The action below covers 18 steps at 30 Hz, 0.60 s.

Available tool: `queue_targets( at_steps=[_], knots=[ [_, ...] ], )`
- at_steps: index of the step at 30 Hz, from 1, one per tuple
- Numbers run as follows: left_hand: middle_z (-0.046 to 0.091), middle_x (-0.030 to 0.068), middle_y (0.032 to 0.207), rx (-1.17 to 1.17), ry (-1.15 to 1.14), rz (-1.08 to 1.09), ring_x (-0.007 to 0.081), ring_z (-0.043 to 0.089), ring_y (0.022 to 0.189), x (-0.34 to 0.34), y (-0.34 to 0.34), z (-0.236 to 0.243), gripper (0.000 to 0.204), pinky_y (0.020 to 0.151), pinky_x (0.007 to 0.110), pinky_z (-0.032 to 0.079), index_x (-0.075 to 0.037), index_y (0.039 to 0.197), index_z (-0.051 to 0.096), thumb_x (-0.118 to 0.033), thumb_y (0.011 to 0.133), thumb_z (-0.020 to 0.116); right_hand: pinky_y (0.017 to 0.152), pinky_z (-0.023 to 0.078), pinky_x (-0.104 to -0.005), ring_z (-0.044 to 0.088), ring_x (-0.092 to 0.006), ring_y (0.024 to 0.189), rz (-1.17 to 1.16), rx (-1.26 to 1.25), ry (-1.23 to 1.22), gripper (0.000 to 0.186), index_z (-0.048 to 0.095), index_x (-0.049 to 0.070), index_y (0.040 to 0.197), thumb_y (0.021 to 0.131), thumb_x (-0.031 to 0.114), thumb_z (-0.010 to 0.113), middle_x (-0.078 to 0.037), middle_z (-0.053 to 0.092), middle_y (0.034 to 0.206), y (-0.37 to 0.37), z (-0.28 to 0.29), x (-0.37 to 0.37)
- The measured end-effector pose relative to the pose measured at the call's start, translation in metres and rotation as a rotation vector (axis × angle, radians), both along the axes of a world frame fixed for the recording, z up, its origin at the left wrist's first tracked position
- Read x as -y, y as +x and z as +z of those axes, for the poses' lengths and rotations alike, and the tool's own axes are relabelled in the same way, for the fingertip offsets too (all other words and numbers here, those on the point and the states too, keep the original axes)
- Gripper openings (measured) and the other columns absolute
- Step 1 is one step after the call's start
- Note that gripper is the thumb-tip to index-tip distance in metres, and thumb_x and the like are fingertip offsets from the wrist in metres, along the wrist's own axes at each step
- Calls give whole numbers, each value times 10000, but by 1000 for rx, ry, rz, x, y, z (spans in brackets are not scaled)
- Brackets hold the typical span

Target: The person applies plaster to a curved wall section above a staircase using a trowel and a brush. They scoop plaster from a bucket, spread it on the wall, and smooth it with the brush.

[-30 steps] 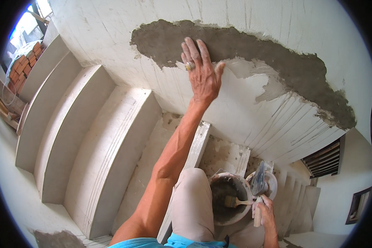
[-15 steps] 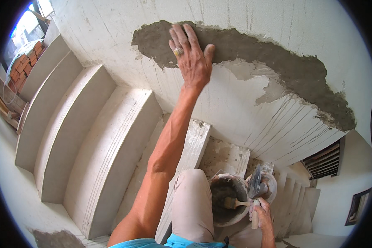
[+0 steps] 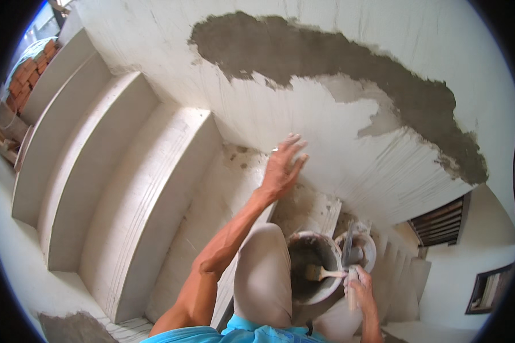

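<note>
My left hand (image 3: pixel 281 168) is open, fingers apart, in front of the white wall, below a long patch of dark grey wet plaster (image 3: pixel 337 60). My right hand (image 3: pixel 361 292) grips a trowel (image 3: pixel 352 281) by its pale handle, blade upward over the right-hand buckets. A bucket with grey mix (image 3: pixel 306 291) stands beside my right knee (image 3: pixel 258 268), with a brush (image 3: pixel 320 272) lying across its inside. A second, smaller bucket (image 3: pixel 365 244) is just behind it, partly hidden by the trowel.
Concrete steps (image 3: pixel 120 183) climb at the left and descend at the right (image 3: pixel 400 280). Stacked red bricks (image 3: pixel 30 74) are at the upper left. A dark slatted opening (image 3: pixel 438 220) and a framed opening (image 3: pixel 486 288) are at the right. Another grey patch (image 3: pixel 74 328) is at the lower left.
My left hand has left the plaster patch and moved down to lower on the wall. The view has shifted slightly. My right hand still holds the trowel by the buckets.
</note>
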<state>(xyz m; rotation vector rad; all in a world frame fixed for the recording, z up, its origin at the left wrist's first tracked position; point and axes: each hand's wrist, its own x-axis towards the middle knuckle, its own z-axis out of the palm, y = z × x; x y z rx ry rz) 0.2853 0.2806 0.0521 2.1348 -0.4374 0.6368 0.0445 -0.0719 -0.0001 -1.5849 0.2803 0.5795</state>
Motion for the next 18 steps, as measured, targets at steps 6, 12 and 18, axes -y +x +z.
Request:
queue_targets(
  at_steps=[6, 12, 18],
  knots=[
    [708, 136, 1096, -523, -340, -128, 201, 635, 1038, -2, -74, 9, 381, 939, 346, 493, 50, 1180, 681, -285, 1015, 604, 525, 523, -257, 575, -83, 619, -35, 174, -28, 532, 499, 62, 1379, 852, 88, 567, -23, 602, 856, 13, 25, -15],
    [701, 163, 1110, -834, -253, -477, 223, 635, 1091, 37, -148, 70, 378, 951, 357, 496, 43, 1185, 690, -277, 991, 642, 1011, 445, -381, 576, -278, 1126, -15, 720, -426, 707, 477, 28, 1440, 755, 27, 649, -167, 611, 1183, 43, 53, -43],
    [565, 264, 1312, -923, -546, -633, 335, 564, 1244, 87, -188, 17, 591, 1070, 382, 436, 113, 1412, 442, -307, 1021, 581, 884, 492, -373, 615, -288, 948, -124, 549, -383, 762, 450, 51, 1479, 744, -8, 642, -167, 618, 1112, 49, 61, -80]
  ],
)
